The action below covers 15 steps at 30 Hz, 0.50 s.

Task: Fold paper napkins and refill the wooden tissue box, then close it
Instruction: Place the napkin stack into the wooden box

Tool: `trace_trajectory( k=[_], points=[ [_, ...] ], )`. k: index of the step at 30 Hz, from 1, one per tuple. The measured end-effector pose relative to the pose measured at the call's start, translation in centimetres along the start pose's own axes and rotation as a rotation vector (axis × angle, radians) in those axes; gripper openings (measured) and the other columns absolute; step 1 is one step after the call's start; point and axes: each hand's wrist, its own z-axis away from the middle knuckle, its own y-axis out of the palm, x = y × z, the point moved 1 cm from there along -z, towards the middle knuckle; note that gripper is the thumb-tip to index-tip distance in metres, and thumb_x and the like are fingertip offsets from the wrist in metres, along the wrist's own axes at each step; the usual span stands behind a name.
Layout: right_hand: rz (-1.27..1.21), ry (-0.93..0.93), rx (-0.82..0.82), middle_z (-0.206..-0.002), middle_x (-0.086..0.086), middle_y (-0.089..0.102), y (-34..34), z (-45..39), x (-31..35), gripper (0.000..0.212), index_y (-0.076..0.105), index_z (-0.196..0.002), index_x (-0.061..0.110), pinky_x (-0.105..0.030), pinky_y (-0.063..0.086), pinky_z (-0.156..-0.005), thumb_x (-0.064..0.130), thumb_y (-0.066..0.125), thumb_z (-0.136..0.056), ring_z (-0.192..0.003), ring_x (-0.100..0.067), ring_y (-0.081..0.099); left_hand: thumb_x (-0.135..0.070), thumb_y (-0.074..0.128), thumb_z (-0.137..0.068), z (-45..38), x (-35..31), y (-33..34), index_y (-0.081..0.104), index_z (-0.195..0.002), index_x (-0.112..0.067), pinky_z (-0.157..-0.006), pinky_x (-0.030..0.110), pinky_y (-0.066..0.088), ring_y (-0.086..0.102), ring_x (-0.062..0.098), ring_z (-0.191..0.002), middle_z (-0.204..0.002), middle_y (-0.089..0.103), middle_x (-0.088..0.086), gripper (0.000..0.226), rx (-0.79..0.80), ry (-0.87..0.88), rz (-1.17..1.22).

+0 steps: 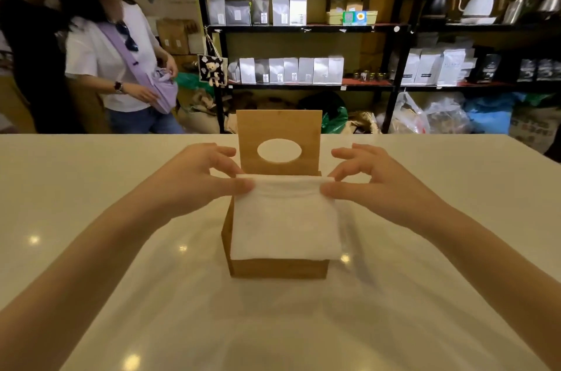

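A wooden tissue box (277,269) stands on the white table in front of me. Its lid (279,127), with an oval hole, stands upright at the back. A stack of folded white napkins (285,221) lies across the open top of the box and sticks out past the right wall. My left hand (197,176) pinches the stack's far left corner between thumb and fingers. My right hand (373,179) pinches the far right corner the same way.
The white table (91,218) reaches a far edge just behind the box. Beyond it stand black shelves (303,27) with white bags and kettles. Two persons (115,67) stand at the far left behind the table.
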Motion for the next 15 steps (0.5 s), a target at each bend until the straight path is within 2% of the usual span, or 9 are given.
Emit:
trace_trajectory(
  k=[5,7,8,11,14,15],
  points=[
    [0.066,0.108,0.019,-0.147,0.003,0.039,1.6,-2.1,-0.3,0.016,0.071,-0.092,0.021,-0.047,0.018,-0.115,0.030,0.068,-0.079,-0.142,-0.015,0.015,-0.031,0.070,-0.076,-2.3,1.5,0.6,0.066,-0.069,-0.029,-0.111,0.044,0.019,0.022,0.018,-0.139,-0.143,0.044,-0.003,0.008,0.071,-0.043,-0.051],
    [0.109,0.122,0.012,-0.147,0.002,0.039,2.0,-2.6,-0.4,0.017,0.071,-0.092,0.021,-0.050,0.017,-0.114,0.031,0.068,-0.078,-0.142,-0.016,0.015,-0.032,0.069,-0.077,-3.0,1.7,1.0,0.069,-0.076,-0.026,-0.112,0.045,0.019,0.018,0.018,-0.140,-0.145,0.042,-0.003,0.005,0.083,-0.043,-0.108],
    [0.134,0.126,0.011,-0.146,0.002,0.040,2.1,-2.9,-0.4,0.017,0.072,-0.092,0.022,-0.051,0.015,-0.115,0.031,0.069,-0.078,-0.142,-0.017,0.015,-0.033,0.069,-0.077,-3.4,1.8,1.2,0.071,-0.083,-0.023,-0.112,0.047,0.019,0.017,0.019,-0.141,-0.145,0.041,-0.003,0.011,0.089,-0.038,-0.155],
    [0.260,0.130,0.003,-0.146,0.003,0.040,2.4,-3.6,-0.2,0.014,0.072,-0.088,0.023,-0.053,0.002,-0.116,0.032,0.068,-0.078,-0.142,-0.018,0.013,-0.036,0.067,-0.077,-4.1,1.6,1.3,0.072,-0.090,-0.021,-0.113,0.051,0.019,0.013,0.020,-0.142,-0.147,0.038,-0.005,0.021,0.108,-0.022,-0.268],
    [0.404,0.112,0.031,-0.142,0.002,0.045,2.7,-4.0,0.1,0.012,0.073,-0.084,0.025,-0.052,-0.008,-0.113,0.032,0.066,-0.079,-0.142,-0.019,0.010,-0.038,0.066,-0.078,-4.5,1.1,1.5,0.065,-0.072,-0.030,-0.113,0.052,0.015,0.011,0.019,-0.142,-0.144,0.041,-0.006,0.010,0.130,-0.028,-0.383],
    [0.439,0.112,0.045,-0.138,0.002,0.048,2.8,-4.0,0.2,0.011,0.073,-0.083,0.025,-0.053,-0.010,-0.112,0.030,0.065,-0.079,-0.142,-0.020,0.010,-0.038,0.066,-0.078,-4.6,1.0,1.8,0.060,-0.066,-0.031,-0.112,0.052,0.012,0.011,0.019,-0.142,-0.141,0.043,-0.006,0.015,0.137,-0.031,-0.416]
  ],
)
